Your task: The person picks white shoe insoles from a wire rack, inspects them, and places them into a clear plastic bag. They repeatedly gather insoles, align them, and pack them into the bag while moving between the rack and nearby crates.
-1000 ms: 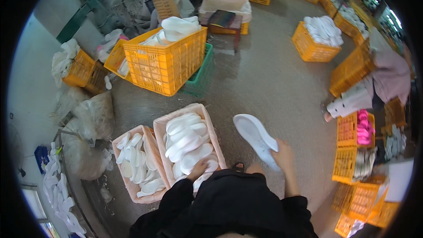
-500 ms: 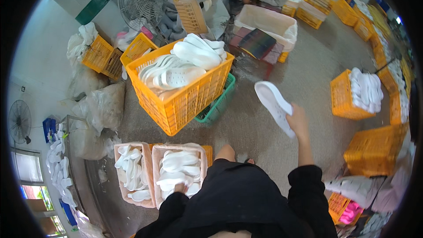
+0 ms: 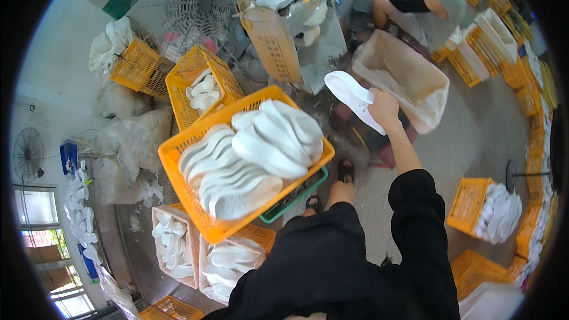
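Grey floor point(image 3: 468, 130) surrounds me, with crates and a big wire fan point(image 3: 204, 3) beyond. Change noted: half a second ago the white sole point(image 3: 349, 96) showed against bare floor; now it shows against a low, dark bench point(image 3: 384, 157), near the pale lined bin point(image 3: 435, 104), while the yellow crate point(image 3: 188, 192) heaped with soles fills the middle of my view. Right hand point(image 3: 383, 108): fingers bent round the sole's right edge, hold apparently unchanged. Left hand point(image 3: 261, 259): barely a sliver beside my black sleeve, by the pink-lined bin point(image 3: 192, 264); cannot tell how spread, or whether it grips anything. Inference: I am carrying the sole forward, away from the pink-lined bin.
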Demonstrator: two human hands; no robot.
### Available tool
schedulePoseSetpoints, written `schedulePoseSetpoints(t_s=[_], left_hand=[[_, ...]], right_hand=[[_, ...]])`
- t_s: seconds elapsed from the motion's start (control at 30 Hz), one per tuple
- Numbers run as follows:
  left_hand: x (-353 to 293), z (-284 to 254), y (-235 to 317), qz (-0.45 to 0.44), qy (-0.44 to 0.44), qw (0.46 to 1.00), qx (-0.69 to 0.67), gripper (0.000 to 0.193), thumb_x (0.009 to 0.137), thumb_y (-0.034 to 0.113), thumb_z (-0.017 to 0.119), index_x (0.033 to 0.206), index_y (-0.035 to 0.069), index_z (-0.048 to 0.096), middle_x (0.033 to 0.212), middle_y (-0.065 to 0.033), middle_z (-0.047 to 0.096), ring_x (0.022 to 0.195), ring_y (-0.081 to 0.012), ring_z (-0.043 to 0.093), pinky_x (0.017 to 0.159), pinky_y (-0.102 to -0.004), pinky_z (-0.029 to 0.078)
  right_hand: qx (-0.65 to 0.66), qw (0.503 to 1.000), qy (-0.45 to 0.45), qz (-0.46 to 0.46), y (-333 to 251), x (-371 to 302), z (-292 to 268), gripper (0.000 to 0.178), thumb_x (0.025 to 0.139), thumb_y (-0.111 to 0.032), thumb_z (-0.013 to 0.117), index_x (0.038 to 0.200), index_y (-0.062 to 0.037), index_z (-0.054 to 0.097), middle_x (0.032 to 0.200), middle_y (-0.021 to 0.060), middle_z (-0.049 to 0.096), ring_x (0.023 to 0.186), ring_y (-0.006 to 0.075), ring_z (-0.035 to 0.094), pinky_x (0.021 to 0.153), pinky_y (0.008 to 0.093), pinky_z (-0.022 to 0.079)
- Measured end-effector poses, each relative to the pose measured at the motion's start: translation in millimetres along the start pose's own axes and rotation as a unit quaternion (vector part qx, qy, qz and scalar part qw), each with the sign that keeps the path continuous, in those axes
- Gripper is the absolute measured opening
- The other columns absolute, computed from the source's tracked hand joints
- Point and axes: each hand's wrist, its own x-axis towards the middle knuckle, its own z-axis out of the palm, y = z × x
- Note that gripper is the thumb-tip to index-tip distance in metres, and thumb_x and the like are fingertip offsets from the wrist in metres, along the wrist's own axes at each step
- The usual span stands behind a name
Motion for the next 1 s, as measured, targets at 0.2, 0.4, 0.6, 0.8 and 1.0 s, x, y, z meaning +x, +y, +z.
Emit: schedulePoseSetpoints(t_s=[0.2,0.4,0.6,0.8,1.0], left_hand=[[5.7,50.1,119.4,-0.097,0.038,0.994,-0.042,0.030,0.080,0.033,0.061,0.087,0.004,0.061,0.084,-0.0172,0.063,0.082,-0.0361,0.060,0.073,-0.0451,0.047],[-2.5,139.3,176.4,-0.202,0.035,0.978,-0.044,0.033,0.082,0.034,0.060,0.095,0.003,0.060,0.091,-0.0179,0.064,0.089,-0.0358,0.060,0.078,-0.0438,0.047],[-50.8,170.7,188.5,-0.266,0.047,0.961,-0.063,0.037,0.084,0.034,0.059,0.102,0.002,0.060,0.097,-0.0187,0.064,0.095,-0.0355,0.060,0.082,-0.0426,0.046],[-72.6,203.9,184.9,-0.282,0.059,0.953,-0.096,0.041,0.085,0.034,0.057,0.109,0.001,0.059,0.104,-0.0195,0.064,0.102,-0.0353,0.059,0.087,-0.0414,0.046],[-74.5,263.3,107.1,-0.277,0.041,0.950,-0.137,0.046,0.087,0.035,0.056,0.117,0.000,0.059,0.110,-0.0203,0.064,0.109,-0.0350,0.059,0.091,-0.0402,0.046]], right_hand=[[0.004,0.990,-0.139,-0.027,3.8,245.4,87.0,0.032,0.074,-0.015,0.058,0.104,-0.0091,0.069,0.103,0.0218,0.066,0.097,0.0381,0.064,0.084,0.0462,0.052],[0.041,0.976,-0.212,0.005,-36.3,376.7,130.3,0.032,0.075,-0.015,0.059,0.103,-0.0055,0.070,0.113,0.0180,0.066,0.104,0.0346,0.064,0.085,0.0428,0.053],[0.044,0.962,-0.258,-0.077,-46.4,386.9,142.0,0.029,0.074,-0.015,0.057,0.099,-0.0073,0.071,0.104,0.0190,0.067,0.098,0.0357,0.064,0.084,0.0433,0.052],[0.074,0.973,-0.208,-0.063,-48.1,366.7,156.0,0.028,0.072,-0.019,0.060,0.097,-0.0126,0.073,0.097,0.0176,0.069,0.092,0.0364,0.065,0.082,0.0430,0.052],[0.057,0.975,-0.199,-0.083,-16.3,340.6,110.3,0.039,0.070,-0.024,0.061,0.107,-0.0144,0.070,0.102,0.0146,0.068,0.098,0.0354,0.064,0.084,0.0450,0.050]])
